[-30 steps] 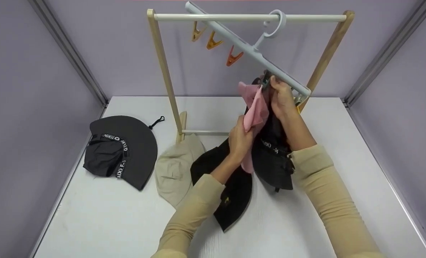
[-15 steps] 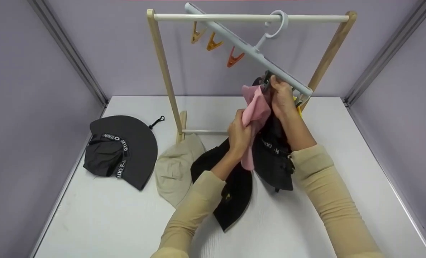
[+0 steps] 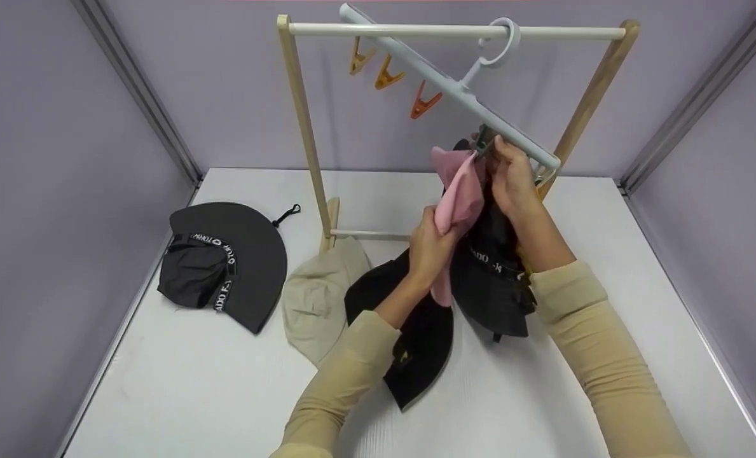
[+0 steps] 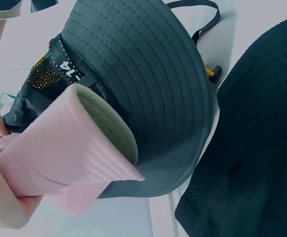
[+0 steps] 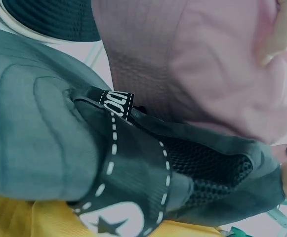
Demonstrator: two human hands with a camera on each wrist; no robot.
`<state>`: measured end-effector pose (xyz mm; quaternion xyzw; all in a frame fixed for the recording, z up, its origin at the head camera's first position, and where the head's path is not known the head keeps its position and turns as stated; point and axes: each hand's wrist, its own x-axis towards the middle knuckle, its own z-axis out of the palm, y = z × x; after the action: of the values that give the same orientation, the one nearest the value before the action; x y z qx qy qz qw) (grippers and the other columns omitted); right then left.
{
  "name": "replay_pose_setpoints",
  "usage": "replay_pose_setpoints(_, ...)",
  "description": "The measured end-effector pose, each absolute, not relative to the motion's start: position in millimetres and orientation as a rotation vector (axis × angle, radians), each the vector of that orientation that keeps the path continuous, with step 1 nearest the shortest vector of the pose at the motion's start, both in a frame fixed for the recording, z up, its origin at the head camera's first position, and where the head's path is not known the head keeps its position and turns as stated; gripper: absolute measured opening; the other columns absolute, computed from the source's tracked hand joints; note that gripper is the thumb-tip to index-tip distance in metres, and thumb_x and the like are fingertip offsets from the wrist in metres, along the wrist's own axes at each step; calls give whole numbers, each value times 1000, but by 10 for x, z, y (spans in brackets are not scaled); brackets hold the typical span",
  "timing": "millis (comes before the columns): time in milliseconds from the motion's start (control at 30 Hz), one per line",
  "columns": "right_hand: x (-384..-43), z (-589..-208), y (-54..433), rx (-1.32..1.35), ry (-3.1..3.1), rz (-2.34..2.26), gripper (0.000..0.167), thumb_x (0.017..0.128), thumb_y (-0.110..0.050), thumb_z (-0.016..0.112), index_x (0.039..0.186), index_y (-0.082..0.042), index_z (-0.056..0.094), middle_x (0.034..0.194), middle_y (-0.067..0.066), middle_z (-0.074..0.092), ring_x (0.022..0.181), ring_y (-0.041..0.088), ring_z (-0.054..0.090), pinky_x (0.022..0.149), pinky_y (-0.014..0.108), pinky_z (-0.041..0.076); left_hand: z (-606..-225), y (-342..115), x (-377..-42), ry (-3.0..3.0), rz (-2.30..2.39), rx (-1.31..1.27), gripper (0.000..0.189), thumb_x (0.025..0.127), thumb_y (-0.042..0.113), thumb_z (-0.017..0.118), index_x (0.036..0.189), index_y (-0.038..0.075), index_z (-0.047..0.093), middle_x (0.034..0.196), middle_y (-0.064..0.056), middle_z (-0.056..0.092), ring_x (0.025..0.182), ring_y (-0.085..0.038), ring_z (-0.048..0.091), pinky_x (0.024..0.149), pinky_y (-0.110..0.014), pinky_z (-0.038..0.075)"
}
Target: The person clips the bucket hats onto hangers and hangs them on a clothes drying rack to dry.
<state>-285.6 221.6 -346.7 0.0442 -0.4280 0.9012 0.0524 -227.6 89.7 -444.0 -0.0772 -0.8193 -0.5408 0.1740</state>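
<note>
My left hand [image 3: 430, 248] grips the brim of a pink bucket hat [image 3: 463, 198]. In the left wrist view, the folded brim of the pink hat [image 4: 59, 148] shows a grey-green lining. The hat's upper end reaches a dark green clip [image 3: 483, 146] under the tilted pale hanger [image 3: 438, 76]. My right hand [image 3: 514, 178] pinches that clip, thumb up near the hanger bar. Behind the pink hat hangs a dark wide-brimmed hat [image 3: 491, 289] with a lettered band [image 5: 133, 163], right beside my right wrist.
The hanger hooks over a rack bar [image 3: 562, 33] with wooden legs. An orange clip [image 3: 424, 102] and yellowish clips [image 3: 388, 75] hang from its raised left half. A dark hat [image 3: 250, 254], a beige hat [image 3: 317, 299] and a black hat [image 3: 419, 356] lie on the white table [image 3: 180, 381].
The pink hat's gripped brim rose slightly, then came back down with my left hand. My right hand stays at the clip. The head view has shifted a little.
</note>
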Motion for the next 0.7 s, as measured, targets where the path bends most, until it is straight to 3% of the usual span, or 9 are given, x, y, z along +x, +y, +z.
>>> replay_pose_setpoints(67,-2826,-3464,2228,109,-1359,2725,22,99,-8,38,104,1,57,98,10,66,115,28,45,101,31,20,-4473,896,-2256,-2338,-1539,-230,36,80,15,67,111,3,54,95,-10,64,82,-21,60,71,-33,46)
replay_pose_setpoints(133,-2792,-3450,2233,74,-1453,2689,26,99,-9,36,118,3,49,116,12,59,124,25,36,104,29,16,-4512,893,-2237,-2351,-1536,-241,38,80,15,67,113,2,53,97,-11,64,83,-21,60,72,-34,46)
replay_pose_setpoints(300,-2689,-3411,2214,-2,-1563,2638,45,99,-8,34,140,6,22,143,18,27,132,23,25,105,29,15,-4593,850,-2149,-2435,-1536,-260,48,80,18,68,120,1,49,102,-11,62,89,-23,60,76,-35,45)
replay_pose_setpoints(533,-2368,-3477,2191,47,-1560,2583,42,98,-4,35,137,9,29,140,23,31,127,31,32,104,35,23,-4748,656,-1936,-2510,-1713,-304,60,81,29,69,130,4,43,118,-9,55,102,-20,54,84,-31,43)
replay_pose_setpoints(700,-2023,-3606,2213,146,-1488,2588,30,98,-2,35,125,9,41,126,24,47,121,39,37,102,41,26,-4895,384,-1776,-2445,-1946,-186,62,85,29,66,132,-2,39,127,-18,48,111,-29,49,91,-37,40)
